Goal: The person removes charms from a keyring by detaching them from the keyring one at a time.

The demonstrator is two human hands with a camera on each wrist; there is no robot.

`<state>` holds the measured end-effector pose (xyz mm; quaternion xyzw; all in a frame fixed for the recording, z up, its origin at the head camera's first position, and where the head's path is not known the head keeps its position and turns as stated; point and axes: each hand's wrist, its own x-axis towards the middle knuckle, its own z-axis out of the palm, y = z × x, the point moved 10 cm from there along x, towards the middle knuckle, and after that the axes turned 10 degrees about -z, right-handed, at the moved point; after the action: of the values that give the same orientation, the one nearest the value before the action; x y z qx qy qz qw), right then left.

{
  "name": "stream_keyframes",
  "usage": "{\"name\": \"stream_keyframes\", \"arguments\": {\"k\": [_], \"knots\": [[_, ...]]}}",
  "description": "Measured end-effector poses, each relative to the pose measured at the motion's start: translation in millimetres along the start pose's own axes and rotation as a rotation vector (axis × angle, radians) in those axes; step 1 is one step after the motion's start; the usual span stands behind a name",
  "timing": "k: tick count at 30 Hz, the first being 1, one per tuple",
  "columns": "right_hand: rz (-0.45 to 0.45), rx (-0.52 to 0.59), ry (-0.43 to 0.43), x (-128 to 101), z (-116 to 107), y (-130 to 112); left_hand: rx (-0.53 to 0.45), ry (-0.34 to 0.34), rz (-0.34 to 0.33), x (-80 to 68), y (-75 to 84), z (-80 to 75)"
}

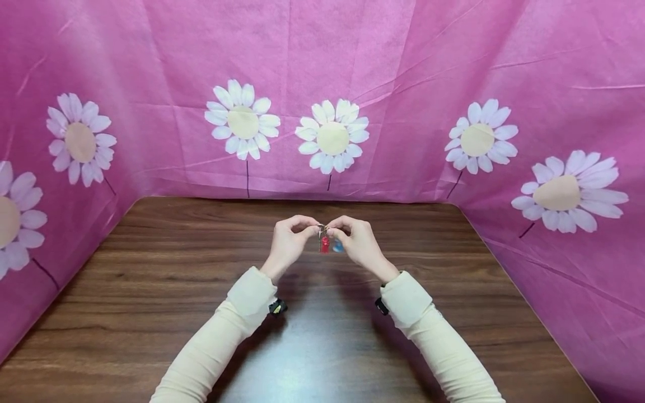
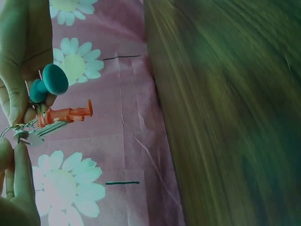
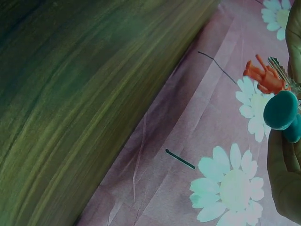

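Hands meet at the middle of a dark wooden bench (image 1: 151, 291), held a little above its surface, with cream sleeves reaching in from the near edge. On the left, the left hand (image 1: 288, 242) has its fingers curled, pinching the metal ring of a keychain (image 1: 326, 239) between thumb and fingertips. The keychain hangs between the two hands: a small silver key (image 2: 38, 134), a red toy figure (image 2: 66, 114) and a teal mushroom-shaped charm (image 2: 49, 82), all dangling from the ring. On the right, the right hand (image 1: 358, 240) is also curled, its fingers pinching the same ring from the other side.

The bunch looks light and rigid in its parts but loose as a whole; the charms probably swing freely, and the smooth metal ring is likely thin and slippery. The ring itself seems the surest place to take hold, since the charms would twist away under a grip.

Pink cloth (image 1: 403, 67) printed with white daisies closes off the bench on the left, back and right, meeting its edges directly. Bare wood lies all around the hands, with more of it toward the near edge than toward the back cloth.
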<state>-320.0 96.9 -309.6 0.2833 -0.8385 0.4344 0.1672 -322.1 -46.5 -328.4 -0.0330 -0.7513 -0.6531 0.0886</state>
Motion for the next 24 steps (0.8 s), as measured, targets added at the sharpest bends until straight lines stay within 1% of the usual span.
{"name": "stream_keyframes", "arguments": {"k": [5, 9, 11, 13, 17, 19, 21, 23, 24], "knots": [[-0.001, 0.001, 0.003, 0.0, 0.4, 0.5, -0.058, -0.006, -0.076, 0.2, -5.2, 1.1], [-0.008, 0.002, 0.009, 0.7, 0.5, -0.4, -0.076, 0.003, -0.098, -2.8, 0.8, -0.1], [-0.018, 0.002, 0.013, 1.3, 0.5, -1.5, -0.086, 0.011, -0.109, -3.0, 1.2, -1.0], [-0.032, 0.001, 0.020, 1.9, 0.2, -3.3, -0.115, 0.013, -0.132, -2.3, -1.7, -1.3], [-0.042, 0.008, 0.032, 2.7, -0.8, -5.3, -0.177, 0.022, -0.180, 1.4, -13.7, -0.4], [-0.035, 0.015, 0.029, 2.9, -0.5, -5.5, -0.192, 0.031, -0.187, 2.0, -16.9, -0.4], [-0.028, 0.020, 0.023, 3.1, -0.4, -5.8, -0.200, 0.033, -0.180, 2.3, -17.6, -0.4], [-0.027, 0.013, 0.022, 3.3, -1.2, -6.2, -0.190, 0.017, -0.163, 2.5, -16.6, 0.4], [-0.026, 0.006, 0.025, 3.3, -2.1, -6.3, -0.175, -0.003, -0.146, 2.6, -14.9, 1.5]]}}
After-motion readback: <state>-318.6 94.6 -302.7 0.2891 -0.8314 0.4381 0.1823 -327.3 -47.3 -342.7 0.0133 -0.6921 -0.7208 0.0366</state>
